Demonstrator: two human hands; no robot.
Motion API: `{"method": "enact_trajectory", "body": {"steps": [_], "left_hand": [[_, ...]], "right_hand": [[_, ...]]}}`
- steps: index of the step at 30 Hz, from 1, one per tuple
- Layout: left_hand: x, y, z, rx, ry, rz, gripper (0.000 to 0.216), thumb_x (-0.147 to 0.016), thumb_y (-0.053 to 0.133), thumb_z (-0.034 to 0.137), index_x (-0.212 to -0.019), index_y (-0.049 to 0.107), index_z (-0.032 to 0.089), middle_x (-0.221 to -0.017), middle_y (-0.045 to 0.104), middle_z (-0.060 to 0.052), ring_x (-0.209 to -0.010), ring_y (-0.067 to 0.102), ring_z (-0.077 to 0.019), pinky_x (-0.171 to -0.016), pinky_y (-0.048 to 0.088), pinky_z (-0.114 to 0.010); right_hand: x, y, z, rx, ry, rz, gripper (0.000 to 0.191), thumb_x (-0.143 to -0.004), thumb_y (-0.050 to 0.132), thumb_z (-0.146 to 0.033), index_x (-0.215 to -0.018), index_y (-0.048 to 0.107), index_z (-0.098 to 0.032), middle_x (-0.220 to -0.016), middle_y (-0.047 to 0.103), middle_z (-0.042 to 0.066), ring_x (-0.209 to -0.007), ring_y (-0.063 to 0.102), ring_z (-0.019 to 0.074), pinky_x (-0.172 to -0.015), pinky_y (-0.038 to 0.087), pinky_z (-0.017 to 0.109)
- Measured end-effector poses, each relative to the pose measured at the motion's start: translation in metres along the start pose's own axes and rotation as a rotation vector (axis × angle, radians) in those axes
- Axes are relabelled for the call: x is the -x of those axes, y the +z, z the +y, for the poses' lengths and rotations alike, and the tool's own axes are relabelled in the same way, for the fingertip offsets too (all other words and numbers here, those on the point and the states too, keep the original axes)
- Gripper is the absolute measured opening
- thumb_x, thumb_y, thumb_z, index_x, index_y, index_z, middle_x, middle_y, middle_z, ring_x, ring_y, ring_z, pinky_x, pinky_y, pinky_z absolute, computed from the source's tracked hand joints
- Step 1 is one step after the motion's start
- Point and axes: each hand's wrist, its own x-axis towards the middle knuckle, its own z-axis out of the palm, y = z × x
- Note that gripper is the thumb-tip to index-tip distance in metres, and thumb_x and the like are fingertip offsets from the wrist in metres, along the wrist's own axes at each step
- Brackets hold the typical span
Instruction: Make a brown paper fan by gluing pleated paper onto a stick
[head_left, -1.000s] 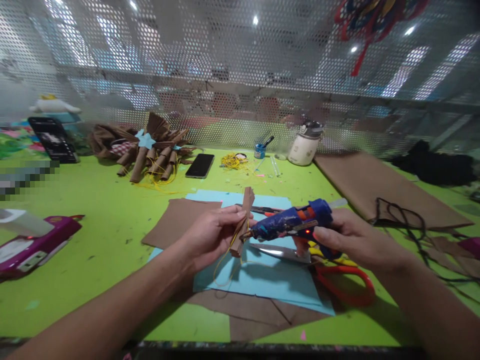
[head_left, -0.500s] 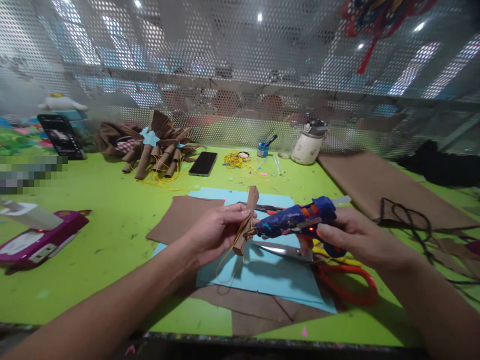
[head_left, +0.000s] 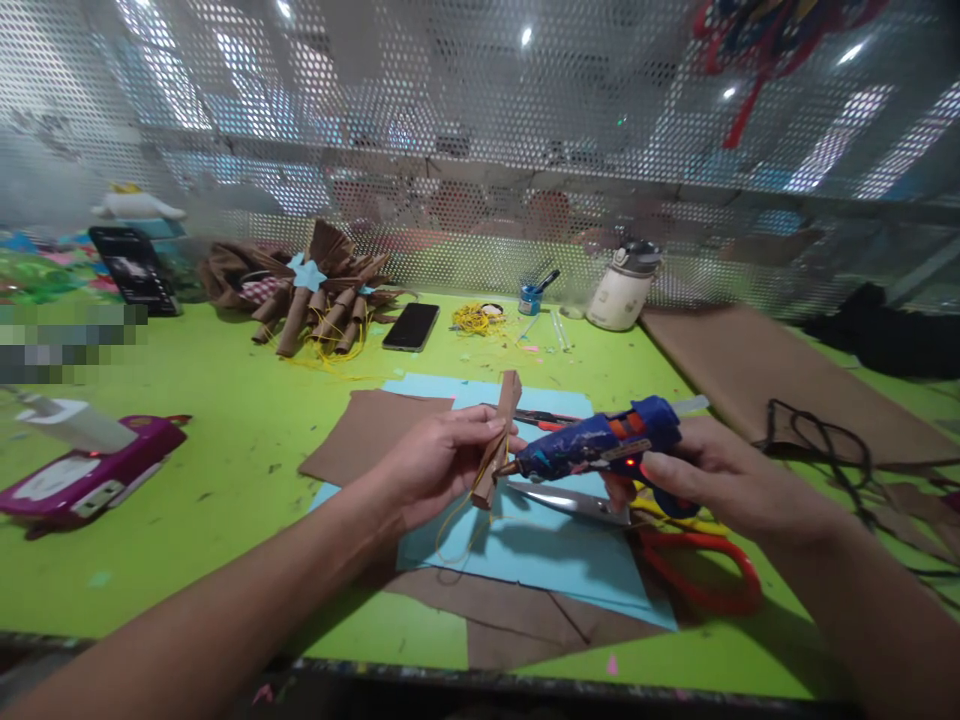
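Between the fingers of my left hand (head_left: 450,455) is a narrow folded strip of brown paper (head_left: 508,395), tilted, with yellow string (head_left: 442,535) looping down from it. My right hand (head_left: 724,480) is wrapped round a blue glue gun (head_left: 600,440) with a red light lit on its side. The gun's nozzle points left and meets the lower part of the strip; whether glue is coming out is too small to tell. Beneath both hands lie light blue paper sheets (head_left: 525,550) and scissors with red handles (head_left: 705,575). A brown paper piece (head_left: 367,430) lies left of the strip.
A purple power strip (head_left: 142,460) with a white plug stands at left. At the back are brown paper bundles (head_left: 296,320), a phone (head_left: 411,327), yellow string (head_left: 480,318) and a bottle (head_left: 619,290). Folded brown paper (head_left: 780,380) and a black cord (head_left: 817,430) lie at right.
The whole view has shifted slightly, so things appear a little further right. The glue gun's nozzle stays at the strip's lower part, and both hands keep their holds.
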Motion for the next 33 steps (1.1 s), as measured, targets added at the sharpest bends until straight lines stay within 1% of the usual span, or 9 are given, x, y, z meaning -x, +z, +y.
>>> {"method": "enact_trajectory", "body": {"steps": [3,6,11,14,17,23,29,33], "left_hand": [[0.0001,-0.0005,-0.0003,-0.014,0.004,-0.003,0.008,-0.083,0.052,0.008,-0.078,0.058,0.010,-0.078,0.064,-0.009,-0.062,0.061,-0.0117,-0.059,0.050,-0.021],[0.0006,-0.0001,0.0000,-0.017,0.006,0.001,0.008,-0.084,0.051,0.008,-0.080,0.057,0.009,-0.079,0.063,-0.009,-0.064,0.061,-0.0115,-0.059,0.050,-0.020],[0.0005,-0.0004,0.0001,-0.036,0.024,-0.013,0.010,-0.084,0.049,0.006,-0.081,0.058,0.009,-0.075,0.060,-0.005,-0.056,0.058,-0.0085,-0.057,0.050,-0.019],[0.0004,0.0000,0.0005,-0.040,0.011,-0.021,0.010,-0.085,0.049,0.007,-0.084,0.059,0.008,-0.078,0.062,-0.007,-0.056,0.058,-0.0088,-0.056,0.049,-0.019],[0.0004,0.0010,0.0012,-0.030,0.012,-0.002,0.012,-0.085,0.048,0.007,-0.086,0.059,0.008,-0.079,0.063,-0.008,-0.056,0.058,-0.0083,-0.057,0.050,-0.019],[-0.0008,-0.0008,0.0018,0.028,0.051,0.019,0.013,-0.084,0.048,0.003,-0.082,0.061,0.006,-0.079,0.065,-0.009,-0.066,0.063,-0.0113,-0.064,0.052,-0.019],[-0.0015,-0.0030,0.0028,0.036,0.053,-0.034,0.014,-0.084,0.048,0.005,-0.079,0.061,0.007,-0.075,0.068,-0.012,-0.059,0.064,-0.0130,-0.059,0.052,-0.022],[0.0002,-0.0008,0.0037,0.054,0.065,-0.026,0.014,-0.083,0.049,0.003,-0.078,0.062,0.007,-0.072,0.067,-0.010,-0.059,0.063,-0.0123,-0.058,0.052,-0.020]], "right_hand": [[-0.0003,0.0008,-0.0005,-0.016,-0.016,-0.005,0.045,-0.092,0.044,-0.049,-0.073,0.066,-0.016,-0.069,0.062,0.004,-0.059,0.052,0.0124,-0.052,0.040,0.022],[-0.0005,-0.0002,0.0026,-0.040,-0.027,0.021,0.044,-0.091,0.045,-0.049,-0.073,0.066,-0.015,-0.069,0.062,0.004,-0.059,0.053,0.0122,-0.052,0.040,0.022],[-0.0016,-0.0014,0.0074,-0.089,0.024,0.048,0.042,-0.091,0.046,-0.049,-0.075,0.066,-0.015,-0.072,0.064,0.005,-0.063,0.057,0.0140,-0.055,0.043,0.023],[-0.0036,0.0003,0.0070,-0.096,0.052,0.042,0.041,-0.092,0.046,-0.048,-0.077,0.066,-0.015,-0.074,0.064,0.006,-0.064,0.057,0.0141,-0.057,0.044,0.023],[-0.0048,0.0029,0.0056,-0.107,0.057,0.035,0.044,-0.091,0.046,-0.050,-0.074,0.065,-0.014,-0.072,0.064,0.007,-0.064,0.057,0.0148,-0.056,0.044,0.024],[-0.0031,0.0055,0.0029,-0.134,0.025,0.023,0.044,-0.090,0.046,-0.050,-0.072,0.065,-0.014,-0.072,0.064,0.007,-0.062,0.056,0.0141,-0.054,0.043,0.023],[-0.0021,0.0065,0.0015,-0.150,-0.035,-0.040,0.042,-0.091,0.046,-0.049,-0.075,0.066,-0.015,-0.073,0.064,0.006,-0.062,0.055,0.0132,-0.053,0.042,0.022],[-0.0020,0.0071,0.0061,-0.182,-0.023,-0.009,0.043,-0.091,0.046,-0.050,-0.075,0.066,-0.015,-0.072,0.063,0.006,-0.063,0.056,0.0138,-0.055,0.042,0.023]]}}
